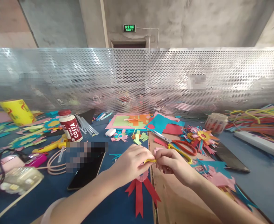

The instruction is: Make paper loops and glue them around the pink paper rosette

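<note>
Between my two hands is a small yellow paper strip (150,161), pinched by the fingertips. My left hand (133,160) grips its left part, with thumb and fingers pressed together. Its right end is in the pinch of my right hand (171,160), whose other fingers are curled. Below my left hand lies a paper rosette with red ribbon tails (139,197) and a pink centre, partly covered by the hand. Just beyond my right hand rest scissors (182,148) with red and yellow handles. Cut green paper pieces (140,137) lie behind my left hand.
On the left are a black phone (87,171), a Costa bottle (70,126), a yellow glue gun (50,144), cables and a power strip (22,180). To the right are a finished rosette (201,137), a dark phone (231,157) and paper scraps. A perforated metal panel (132,71) stands behind.
</note>
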### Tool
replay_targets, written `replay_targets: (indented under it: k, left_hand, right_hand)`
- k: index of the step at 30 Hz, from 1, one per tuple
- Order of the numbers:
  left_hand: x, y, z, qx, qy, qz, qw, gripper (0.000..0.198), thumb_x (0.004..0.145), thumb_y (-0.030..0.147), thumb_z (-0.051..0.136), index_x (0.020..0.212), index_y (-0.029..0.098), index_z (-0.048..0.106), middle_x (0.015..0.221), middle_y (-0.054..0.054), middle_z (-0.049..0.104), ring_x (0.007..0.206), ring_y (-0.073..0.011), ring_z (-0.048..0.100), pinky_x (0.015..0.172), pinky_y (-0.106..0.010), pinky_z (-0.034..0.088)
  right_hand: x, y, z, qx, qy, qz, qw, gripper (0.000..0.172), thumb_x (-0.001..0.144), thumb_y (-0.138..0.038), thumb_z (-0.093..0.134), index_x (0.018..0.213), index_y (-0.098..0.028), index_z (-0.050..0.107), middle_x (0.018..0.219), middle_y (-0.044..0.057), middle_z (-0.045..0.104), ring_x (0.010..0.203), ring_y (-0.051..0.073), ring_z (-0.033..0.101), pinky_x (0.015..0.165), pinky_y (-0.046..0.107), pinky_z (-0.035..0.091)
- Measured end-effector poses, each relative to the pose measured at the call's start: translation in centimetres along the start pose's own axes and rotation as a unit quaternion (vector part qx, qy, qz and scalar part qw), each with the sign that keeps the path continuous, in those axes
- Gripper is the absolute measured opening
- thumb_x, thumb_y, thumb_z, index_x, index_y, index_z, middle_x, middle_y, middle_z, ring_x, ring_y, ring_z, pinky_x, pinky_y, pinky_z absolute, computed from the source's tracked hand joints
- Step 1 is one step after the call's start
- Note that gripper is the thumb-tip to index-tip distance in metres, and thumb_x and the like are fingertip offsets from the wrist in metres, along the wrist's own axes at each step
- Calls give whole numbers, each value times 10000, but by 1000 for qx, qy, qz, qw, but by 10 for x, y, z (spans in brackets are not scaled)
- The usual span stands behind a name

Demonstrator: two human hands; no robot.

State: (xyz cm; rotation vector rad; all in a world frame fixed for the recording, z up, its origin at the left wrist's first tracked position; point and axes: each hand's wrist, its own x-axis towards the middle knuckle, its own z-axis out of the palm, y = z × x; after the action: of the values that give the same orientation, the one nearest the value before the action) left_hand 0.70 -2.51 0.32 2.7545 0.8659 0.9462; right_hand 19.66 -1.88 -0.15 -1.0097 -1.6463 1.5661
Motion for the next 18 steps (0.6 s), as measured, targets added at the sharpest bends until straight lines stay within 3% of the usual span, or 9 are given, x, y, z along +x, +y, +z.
replay_targets:
  k: [7,18]
  left_hand:
    - [-3,0,-4,80,-13,61,995,180,892,159,426,982,216,572,914,-32,640,869,-158,541,831,-324,373]
    - [-2,1,-7,89,3,78,993,143,888,150,423,933,220,540,864,-20,647,855,-141,567,845,-315,376]
  right_hand:
    - [0,2,3,39,-1,12,999,108,654,-203,506,560,-153,487,544,-36,434,450,56,342,426,200,173]
    - [1,7,4,111,-27,29,993,98,683,-219,501,602,-166,490,551,-30,517,428,57,409,401,198,166]
